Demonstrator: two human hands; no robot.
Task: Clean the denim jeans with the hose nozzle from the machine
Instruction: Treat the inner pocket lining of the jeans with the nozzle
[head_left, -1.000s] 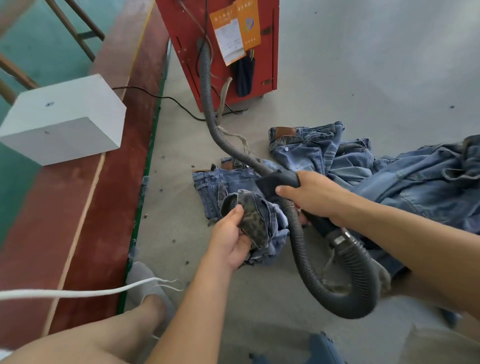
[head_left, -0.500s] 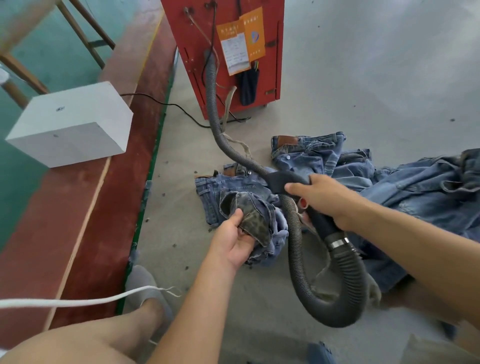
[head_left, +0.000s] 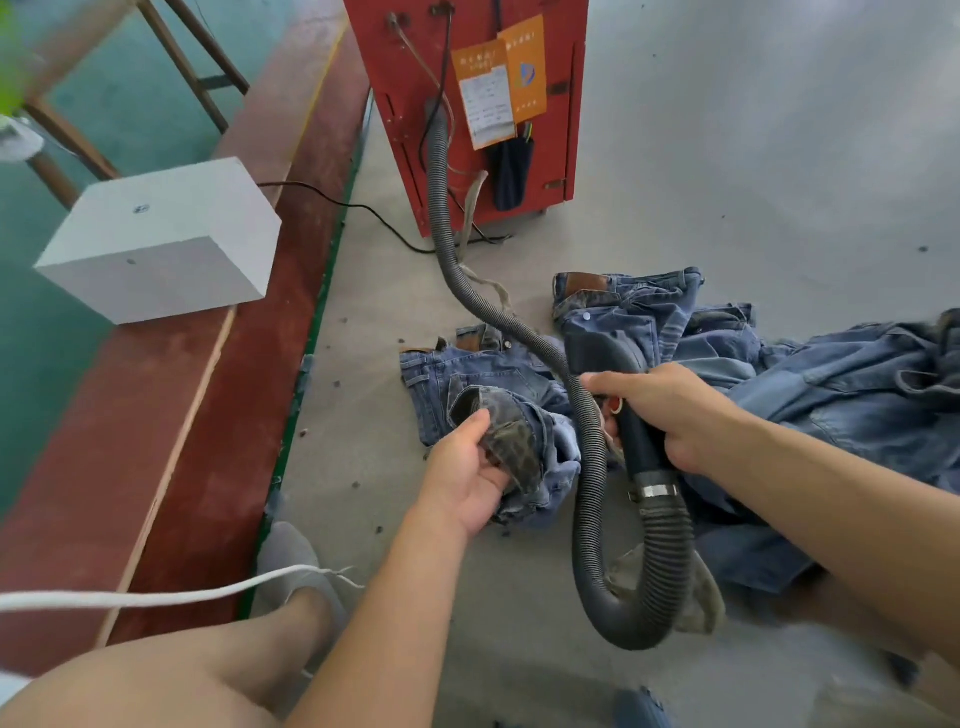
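Head view: the right hand (head_left: 670, 415), wrapped round the black plastic hose nozzle (head_left: 597, 353), has lifted it up and away from the turned-out pocket lining it was nearly touching a second ago. The left hand (head_left: 467, 478) still pinches that lining of the crumpled blue denim jeans (head_left: 467, 374) just beside the nozzle hand. The grey ribbed hose (head_left: 592, 467) loops between them. That pocket looks finished; I judge the nozzle is being repositioned.
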